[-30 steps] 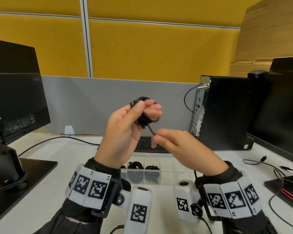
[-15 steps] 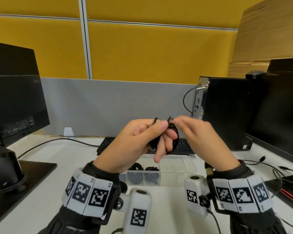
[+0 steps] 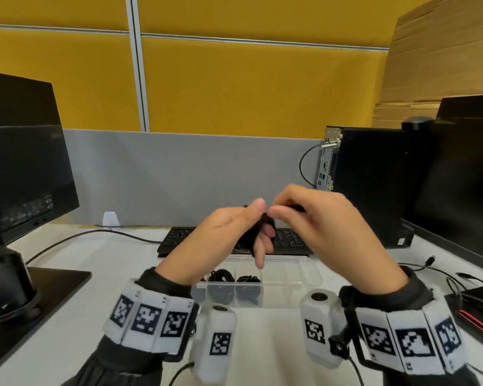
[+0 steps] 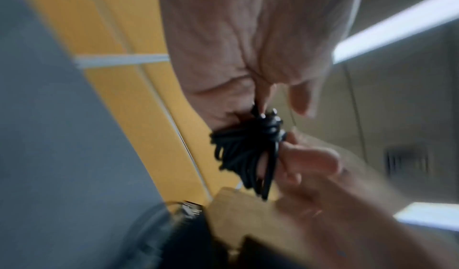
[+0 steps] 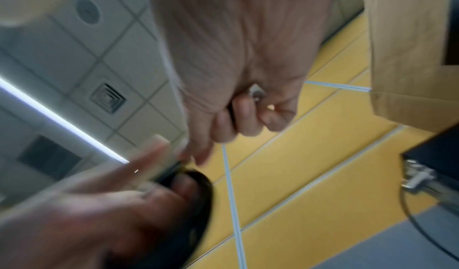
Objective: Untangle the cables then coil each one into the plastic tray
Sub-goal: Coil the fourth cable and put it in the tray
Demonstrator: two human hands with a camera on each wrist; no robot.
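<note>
A black cable coil (image 3: 253,232) is wound round the fingers of my left hand (image 3: 258,218), which grips it in the air above the clear plastic tray (image 3: 290,274). My right hand (image 3: 279,211) pinches the cable's loose end at the top of the coil. In the left wrist view the coil (image 4: 238,151) hangs bunched under my thumb. The right wrist view shows a metal plug tip (image 5: 255,92) poking out between my curled right fingers, with the coil (image 5: 198,204) blurred below. Two coiled black cables (image 3: 221,275) (image 3: 247,280) lie in separate tray compartments.
A black keyboard (image 3: 234,240) lies just behind the tray. A monitor (image 3: 20,162) on its base (image 3: 39,288) stands at the left. A PC tower (image 3: 368,185) and another monitor (image 3: 463,176) stand at the right, with loose cables (image 3: 444,274) on the desk.
My right hand has risen from below the coil to its top, carrying the loose end with it. Both hands have come lower, closer to the tray.
</note>
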